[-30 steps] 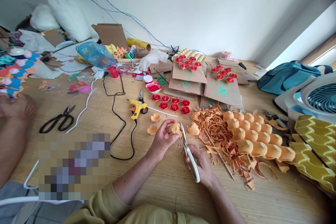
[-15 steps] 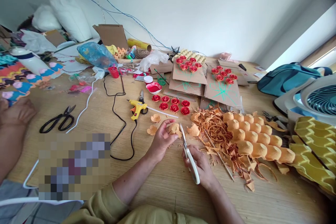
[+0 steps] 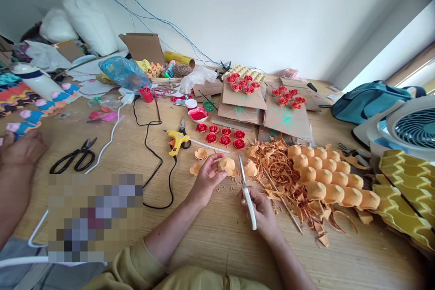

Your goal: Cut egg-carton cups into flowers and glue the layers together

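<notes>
Left hand (image 3: pixel 204 181) holds orange cup (image 3: pixel 226 165); right hand (image 3: pixel 260 210) grips white scissors (image 3: pixel 247 195).

Yellow glue gun (image 3: pixel 176 138), black scissors (image 3: pixel 73 158), red roses (image 3: pixel 220 133).

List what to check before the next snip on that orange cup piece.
1. Left hand holds the orange cup piece: ok, pinched at its left edge.
2. Right hand grip on the scissors: ok, white handles in the hand, blades pointing away.
3. Blades on the piece: not ok, they stand just right of it, apart.
4. Blades open: cannot tell, they read as one thin line.
5. Left fingers off the blade line: ok, all on the piece's left side.
6. Glue gun clear: ok, lying beyond the left hand, apart.
</notes>
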Tool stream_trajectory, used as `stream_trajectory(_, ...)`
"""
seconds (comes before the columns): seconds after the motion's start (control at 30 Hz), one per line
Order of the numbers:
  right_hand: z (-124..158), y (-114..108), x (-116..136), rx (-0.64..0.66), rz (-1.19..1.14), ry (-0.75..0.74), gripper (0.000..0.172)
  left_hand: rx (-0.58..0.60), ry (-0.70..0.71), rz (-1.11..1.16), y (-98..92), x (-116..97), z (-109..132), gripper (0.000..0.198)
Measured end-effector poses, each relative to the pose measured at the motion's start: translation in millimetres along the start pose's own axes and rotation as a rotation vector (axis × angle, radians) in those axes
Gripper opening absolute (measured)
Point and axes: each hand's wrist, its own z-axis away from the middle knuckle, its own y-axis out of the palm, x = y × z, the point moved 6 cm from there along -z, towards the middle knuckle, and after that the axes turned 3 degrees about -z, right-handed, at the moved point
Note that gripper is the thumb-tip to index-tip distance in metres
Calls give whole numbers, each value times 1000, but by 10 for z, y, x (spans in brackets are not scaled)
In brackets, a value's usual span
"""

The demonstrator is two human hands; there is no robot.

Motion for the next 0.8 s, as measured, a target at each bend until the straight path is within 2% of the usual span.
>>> stream_trajectory(0.2, -20, -39, -23, -96, -305, 50, 34, 75, -42, -48, 129, 64, 80, 48)
stream_trajectory(0.43, -56, -99, 16, -286, -395, 58, 32, 216, -89, -103, 354, 174, 202, 46)
stream_trajectory(0.57, -33, -93, 8, -259, -383, 61, 29, 264, -127, -107, 347, 212, 193, 48)
stream_trajectory(0.7, -8, -54, 16, -177, -300, 28, 29, 250, -180, -114, 272, 228, 153, 38)
stream_trajectory(0.8, -7, -64, 6, -181, -236, 4, 30, 251, -228, -81, 256, 228, 136, 40)
